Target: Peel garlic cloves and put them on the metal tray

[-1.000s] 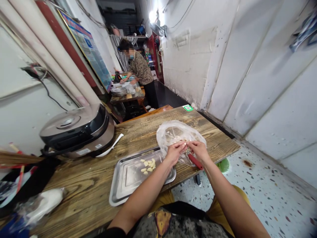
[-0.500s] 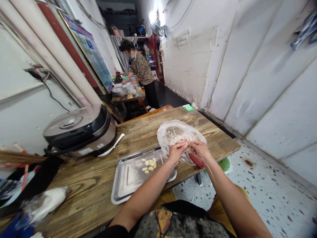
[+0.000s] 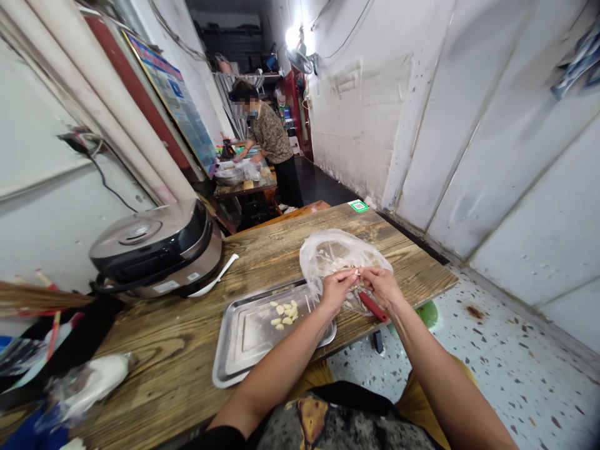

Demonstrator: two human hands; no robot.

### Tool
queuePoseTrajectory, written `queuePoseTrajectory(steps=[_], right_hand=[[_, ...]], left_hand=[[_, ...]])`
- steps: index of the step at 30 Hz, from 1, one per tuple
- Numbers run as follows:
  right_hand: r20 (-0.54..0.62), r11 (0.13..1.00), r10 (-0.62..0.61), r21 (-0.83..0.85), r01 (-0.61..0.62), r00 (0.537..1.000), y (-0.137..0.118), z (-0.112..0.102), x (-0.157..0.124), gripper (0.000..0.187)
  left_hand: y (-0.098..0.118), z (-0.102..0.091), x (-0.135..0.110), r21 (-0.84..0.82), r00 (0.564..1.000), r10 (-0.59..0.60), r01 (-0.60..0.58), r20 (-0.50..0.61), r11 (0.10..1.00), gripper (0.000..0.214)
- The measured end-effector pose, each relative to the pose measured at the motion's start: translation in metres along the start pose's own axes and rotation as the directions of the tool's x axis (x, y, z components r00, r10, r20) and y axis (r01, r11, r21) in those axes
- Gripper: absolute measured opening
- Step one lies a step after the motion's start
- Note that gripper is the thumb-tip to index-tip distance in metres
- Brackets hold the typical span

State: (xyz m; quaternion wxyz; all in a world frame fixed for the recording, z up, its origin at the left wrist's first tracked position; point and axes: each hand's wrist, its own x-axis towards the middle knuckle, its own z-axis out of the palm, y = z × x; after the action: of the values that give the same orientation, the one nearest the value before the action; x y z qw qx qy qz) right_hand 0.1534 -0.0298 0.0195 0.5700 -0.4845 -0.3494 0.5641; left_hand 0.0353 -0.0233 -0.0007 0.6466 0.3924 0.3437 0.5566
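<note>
L hand (image 3: 335, 289), R hand (image 3: 383, 287) pinched closed on sm. pale pc. (image 3: 357, 272) over bag (image 3: 308, 261).

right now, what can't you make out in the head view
All in the head view:
Small pale piece between the fingers: too small, partly covered by them.
Red-handled tool: far end lost against the translucent white plastic bag.
Shiny rectangular metal tray: near right part behind the left forearm.
Green rounded object: partly hidden by the brown wooden tabletop and right forearm.
Blue item, lower left: cut off by the edge.
</note>
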Motion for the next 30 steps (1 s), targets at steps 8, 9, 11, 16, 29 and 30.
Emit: queuePoseTrajectory(steps=[8,9,11,16,29,30], right_hand=[[-0.023,1.0,0.017,0.017,-0.017,1.0,0.0015,0.0007,0.0037,0.022],[-0.021,1.0,0.015,0.018,-0.015,1.0,0.0014,0.001,0.0038,0.021],[-0.023,1.0,0.006,0.018,-0.006,1.0,0.0008,0.0019,0.0036,0.019],[-0.036,1.0,-0.018,0.012,0.018,0.999,-0.0022,0.0039,0.0032,0.017],[0.011,0.998,-0.049,0.039,0.048,0.999,0.0028,0.0051,0.0033,0.023],[-0.01,0.998,-0.052,0.035,0.052,0.999,0.0036,0.0056,0.0035,0.022]], left_hand=[[-0.0019,-0.0016,-0.0005,0.055,0.999,0.031,-0.031,-0.007,0.998,0.033],[-0.002,-0.0014,-0.0007,0.057,0.999,0.035,-0.034,-0.009,0.998,0.033],[-0.0018,-0.0006,-0.0006,0.048,0.999,0.036,-0.036,-0.01,0.998,0.033],[0.0008,0.0023,0.0001,0.019,1.0,0.022,-0.022,-0.007,1.0,0.036],[-0.0069,-0.0033,0.0089,0.122,0.996,0.088,-0.083,-0.035,0.989,0.03],[-0.0068,-0.0032,0.0083,0.151,0.993,0.112,-0.105,-0.036,0.983,0.03]])
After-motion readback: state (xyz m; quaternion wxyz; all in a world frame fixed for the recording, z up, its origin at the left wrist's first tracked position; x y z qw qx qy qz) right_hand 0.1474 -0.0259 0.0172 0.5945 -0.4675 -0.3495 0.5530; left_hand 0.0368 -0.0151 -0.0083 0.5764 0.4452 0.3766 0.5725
